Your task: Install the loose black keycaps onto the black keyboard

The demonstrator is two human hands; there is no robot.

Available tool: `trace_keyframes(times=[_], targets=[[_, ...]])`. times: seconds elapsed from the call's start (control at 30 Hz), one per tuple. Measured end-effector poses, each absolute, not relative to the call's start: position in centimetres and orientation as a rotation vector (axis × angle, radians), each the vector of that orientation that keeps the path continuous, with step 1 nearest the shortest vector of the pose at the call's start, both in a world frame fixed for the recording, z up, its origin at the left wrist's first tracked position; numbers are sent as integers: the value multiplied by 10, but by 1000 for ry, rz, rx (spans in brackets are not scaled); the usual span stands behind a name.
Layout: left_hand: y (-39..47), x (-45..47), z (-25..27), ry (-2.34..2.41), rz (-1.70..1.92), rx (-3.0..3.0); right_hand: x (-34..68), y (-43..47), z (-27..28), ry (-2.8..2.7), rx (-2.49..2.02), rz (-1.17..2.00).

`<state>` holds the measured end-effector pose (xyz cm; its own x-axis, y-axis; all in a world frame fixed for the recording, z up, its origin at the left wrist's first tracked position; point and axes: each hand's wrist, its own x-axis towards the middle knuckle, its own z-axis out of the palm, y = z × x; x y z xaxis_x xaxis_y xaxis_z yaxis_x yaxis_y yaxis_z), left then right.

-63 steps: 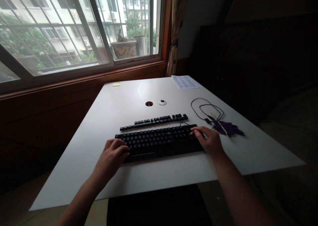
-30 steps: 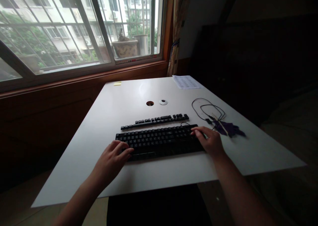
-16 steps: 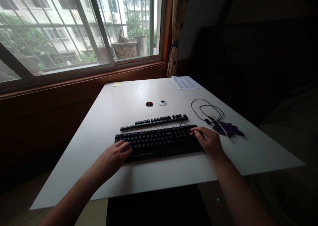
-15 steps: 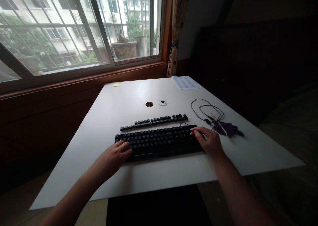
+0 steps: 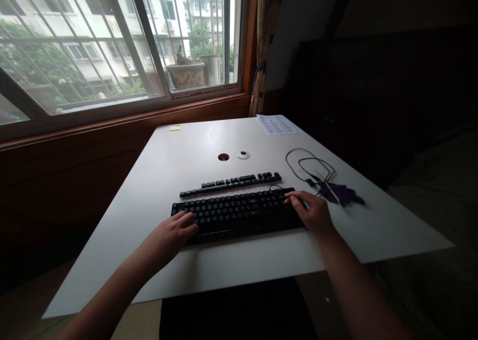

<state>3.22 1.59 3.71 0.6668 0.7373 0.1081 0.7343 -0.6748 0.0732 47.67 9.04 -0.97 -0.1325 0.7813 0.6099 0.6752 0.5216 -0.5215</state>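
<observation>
A black keyboard lies flat on the white table, its lower part bare of keycaps. My left hand grips its left end, fingers curled over the edge and the leftmost keys. At the opposite end, my right hand has thumb and fingers pinched together over the upper right keys. Whatever is between those fingertips is too small to make out. Just behind the keyboard, loose black keycaps are laid out in rows.
To the right lie a dark coiled cable, a purple cloth and a thin stick. Further back are a round table hole, its white cover, a printed sheet and a yellow note. A barred window stands behind.
The view has shifted very slightly. Both hands keep their places on the keyboard, and nothing on the table has visibly moved.
</observation>
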Motion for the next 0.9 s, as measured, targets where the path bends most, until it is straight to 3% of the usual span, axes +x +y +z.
trace_keyframes(times=[0.53, 0.9], targets=[[18, 28, 34, 1253, 129, 2909, 479, 91, -12, -1868, -1188, 155], [12, 11, 11, 1401, 571, 2671, 478, 91, -13, -1868, -1181, 160]])
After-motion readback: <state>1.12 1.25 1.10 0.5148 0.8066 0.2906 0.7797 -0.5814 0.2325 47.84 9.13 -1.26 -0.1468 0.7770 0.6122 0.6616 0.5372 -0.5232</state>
